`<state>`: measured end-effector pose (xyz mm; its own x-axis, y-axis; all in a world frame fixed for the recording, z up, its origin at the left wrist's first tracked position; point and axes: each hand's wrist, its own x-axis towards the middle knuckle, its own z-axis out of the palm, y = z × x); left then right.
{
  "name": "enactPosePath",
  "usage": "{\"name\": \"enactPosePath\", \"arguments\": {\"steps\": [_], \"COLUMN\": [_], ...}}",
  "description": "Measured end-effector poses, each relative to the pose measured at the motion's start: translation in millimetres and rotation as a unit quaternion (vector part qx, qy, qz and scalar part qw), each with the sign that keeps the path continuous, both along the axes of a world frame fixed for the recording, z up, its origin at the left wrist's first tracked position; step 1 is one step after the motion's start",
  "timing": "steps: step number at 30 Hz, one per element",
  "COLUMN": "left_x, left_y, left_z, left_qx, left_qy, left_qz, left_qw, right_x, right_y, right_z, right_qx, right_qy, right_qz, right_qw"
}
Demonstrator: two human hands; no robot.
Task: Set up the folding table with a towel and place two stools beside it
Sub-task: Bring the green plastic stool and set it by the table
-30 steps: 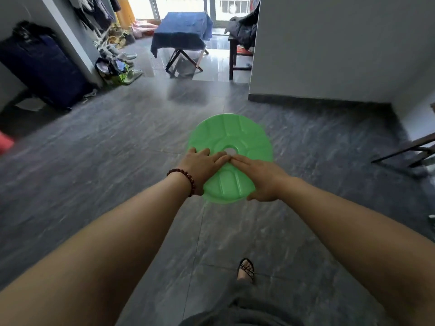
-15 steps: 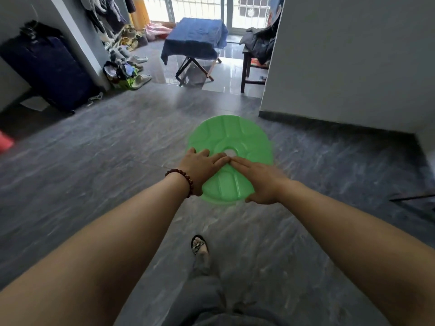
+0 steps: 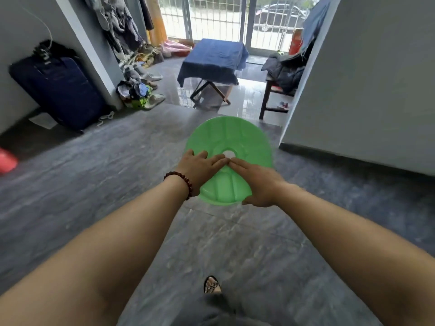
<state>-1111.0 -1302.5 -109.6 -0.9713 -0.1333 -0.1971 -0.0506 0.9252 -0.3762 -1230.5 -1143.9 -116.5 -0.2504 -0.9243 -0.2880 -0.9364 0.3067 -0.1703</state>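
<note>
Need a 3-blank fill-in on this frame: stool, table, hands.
1. The left hand and right hand are on the seat of a ____ plastic stool.
2. A ____ towel covers the folding table ahead.
3. The beaded bracelet is on the ____ wrist.
Missing words: green; blue; left.

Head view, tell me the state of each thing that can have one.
Stool: seat up, held by both grips.
Left grip: holds the stool's seat.
Right grip: holds the seat, thumb at its rim.
Table: unfolded, standing.
Towel: spread over the table, edges hanging.
Suitcase: upright against the wall.
Chair: standing, clothes piled on it.
</note>
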Motion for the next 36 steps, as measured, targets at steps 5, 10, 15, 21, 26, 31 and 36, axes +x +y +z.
{"name": "enactPosePath", "arguments": {"steps": [5, 10, 15, 21, 26, 31, 36], "left_x": [-25, -62, -125, -223, -281, -326, -366], "left_y": [-58, -114, -182, -251, -289, -326, -365], "left_z": [-4, -11, -24, -8, -4, -7, -12], "left_qx": [0.012, 0.023, 0.016, 0.016, 0.018, 0.021, 0.029], "left_qy": [-0.016, -0.020, -0.023, -0.027, -0.024, -0.045, -0.055], "left_qz": [0.016, 0.039, 0.053, 0.059, 0.067, 0.060, 0.048], "left_qw": [1.000, 0.999, 0.998, 0.998, 0.997, 0.997, 0.997], "right_x": [-32, -77, -142, -238, -299, -343, -382], "right_y": [-61, -124, -192, -264, -304, -338, -375], "right_z": [-3, -11, -20, -9, -3, -9, -17], "right_qx": [0.010, 0.015, 0.009, 0.002, 0.005, 0.007, 0.012], "right_qy": [-0.010, -0.009, -0.013, -0.011, -0.004, -0.022, -0.019], "right_qz": [0.018, 0.042, 0.055, 0.052, 0.061, 0.054, 0.048], "right_qw": [1.000, 0.999, 0.998, 0.999, 0.998, 0.998, 0.999]}}
